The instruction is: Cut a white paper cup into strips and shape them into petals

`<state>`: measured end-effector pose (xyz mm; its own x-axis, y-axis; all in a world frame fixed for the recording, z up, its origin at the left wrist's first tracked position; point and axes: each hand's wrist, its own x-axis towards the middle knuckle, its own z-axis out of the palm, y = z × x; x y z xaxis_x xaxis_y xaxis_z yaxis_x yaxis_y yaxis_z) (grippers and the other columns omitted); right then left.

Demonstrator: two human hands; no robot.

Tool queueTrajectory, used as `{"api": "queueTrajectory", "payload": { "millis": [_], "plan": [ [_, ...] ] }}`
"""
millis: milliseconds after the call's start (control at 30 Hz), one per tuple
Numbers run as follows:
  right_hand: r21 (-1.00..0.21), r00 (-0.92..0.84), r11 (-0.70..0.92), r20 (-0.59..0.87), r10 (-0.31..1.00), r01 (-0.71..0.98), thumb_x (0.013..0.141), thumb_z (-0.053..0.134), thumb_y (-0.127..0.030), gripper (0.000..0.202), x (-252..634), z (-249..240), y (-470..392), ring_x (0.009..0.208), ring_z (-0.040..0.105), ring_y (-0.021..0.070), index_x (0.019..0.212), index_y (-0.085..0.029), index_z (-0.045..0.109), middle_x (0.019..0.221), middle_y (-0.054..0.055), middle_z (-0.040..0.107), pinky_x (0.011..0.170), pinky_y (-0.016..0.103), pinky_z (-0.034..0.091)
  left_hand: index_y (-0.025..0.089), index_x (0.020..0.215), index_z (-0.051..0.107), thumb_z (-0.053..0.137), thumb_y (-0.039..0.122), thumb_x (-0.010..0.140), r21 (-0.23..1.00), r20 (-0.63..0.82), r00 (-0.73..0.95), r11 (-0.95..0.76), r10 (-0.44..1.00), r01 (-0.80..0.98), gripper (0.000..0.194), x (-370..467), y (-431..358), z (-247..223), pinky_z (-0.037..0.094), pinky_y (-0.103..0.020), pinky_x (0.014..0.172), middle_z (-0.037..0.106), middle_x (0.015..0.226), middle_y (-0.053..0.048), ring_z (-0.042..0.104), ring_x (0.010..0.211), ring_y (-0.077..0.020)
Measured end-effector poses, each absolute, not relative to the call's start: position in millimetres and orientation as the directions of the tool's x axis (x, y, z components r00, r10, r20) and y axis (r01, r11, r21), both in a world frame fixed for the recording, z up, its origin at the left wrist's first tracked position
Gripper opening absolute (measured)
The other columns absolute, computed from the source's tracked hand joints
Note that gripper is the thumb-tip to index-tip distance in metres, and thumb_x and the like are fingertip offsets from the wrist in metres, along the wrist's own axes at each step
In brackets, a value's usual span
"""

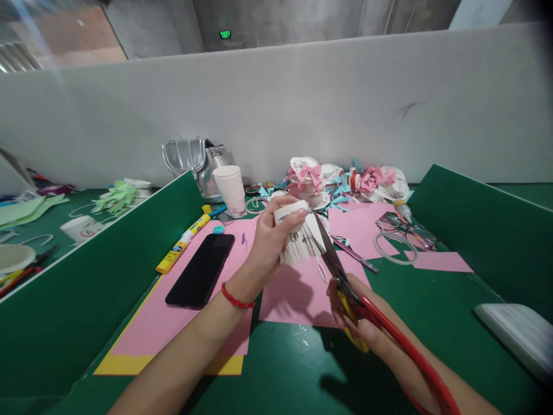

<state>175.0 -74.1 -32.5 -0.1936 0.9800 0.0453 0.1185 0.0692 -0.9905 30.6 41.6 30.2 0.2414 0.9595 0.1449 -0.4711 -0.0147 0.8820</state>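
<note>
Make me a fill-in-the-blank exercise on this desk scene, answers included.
1. The right hand holds metal ____ with red and yellow handles.
2. The left hand grips a fringed white paper piece, and a braided bracelet on that wrist is ____.
3. The flat black phone lies on a paper sheet coloured ____.
4. The tall stack of white paper cups stands near a shiny silver ____.

Answers: scissors; red; pink; bag
</note>
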Motion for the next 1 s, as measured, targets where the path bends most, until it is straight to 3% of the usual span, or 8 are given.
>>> {"api": "queueTrajectory", "payload": {
  "millis": [267,567,767,1000],
  "plan": [
    [-0.995,-0.236,0.055,0.033,0.971,0.089,0.079,0.045,-0.079,0.058,176,-12,-80,0.056,0.036,0.0159,0.097,-0.025,0.048,0.062,-0.005,0.036,0.051,0.027,0.027,0.022,0.083,0.059,0.08,0.028,0.062,0.882,0.139,0.245,-0.007,0.96,-0.472,0.03,31,42,28,0.049,-0.023,0.06,0.065,0.078,0.002,0.061,0.066,-0.0114],
    [-0.987,-0.135,0.093,0.076,0.988,0.131,0.085,0.044,-0.073,0.051,175,-11,-83,0.054,0.034,0.0144,0.089,-0.022,0.053,0.063,-0.004,0.039,0.05,0.026,0.031,0.021,0.079,0.057,0.08,0.028,0.061,0.871,0.149,0.256,-0.004,0.955,-0.491,0.03,32,41,30,0.047,-0.021,0.055,0.062,0.072,0.005,0.056,0.058,-0.0087],
    [-0.991,-0.146,-0.008,-0.028,0.989,0.133,0.085,0.04,-0.076,0.056,175,-9,-83,0.054,0.031,0.0128,0.09,-0.021,0.05,0.065,-0.005,0.037,0.046,0.023,0.027,0.021,0.078,0.057,0.08,0.027,0.06,0.859,0.132,0.25,0.015,0.959,-0.511,0.029,32,42,30,0.046,-0.021,0.054,0.061,0.069,0.005,0.056,0.058,-0.0091],
    [-0.986,-0.11,-0.019,-0.037,0.993,0.164,0.082,0.042,-0.078,0.059,174,-8,-84,0.045,0.022,0.0103,0.088,-0.02,0.052,0.056,-0.008,0.027,0.038,0.022,0.018,0.021,0.078,0.058,0.08,0.028,0.06,0.853,0.122,0.252,0.029,0.96,-0.521,0.03,32,41,28,0.048,-0.021,0.056,0.063,0.074,0.004,0.058,0.061,-0.0095]
  ]
}}
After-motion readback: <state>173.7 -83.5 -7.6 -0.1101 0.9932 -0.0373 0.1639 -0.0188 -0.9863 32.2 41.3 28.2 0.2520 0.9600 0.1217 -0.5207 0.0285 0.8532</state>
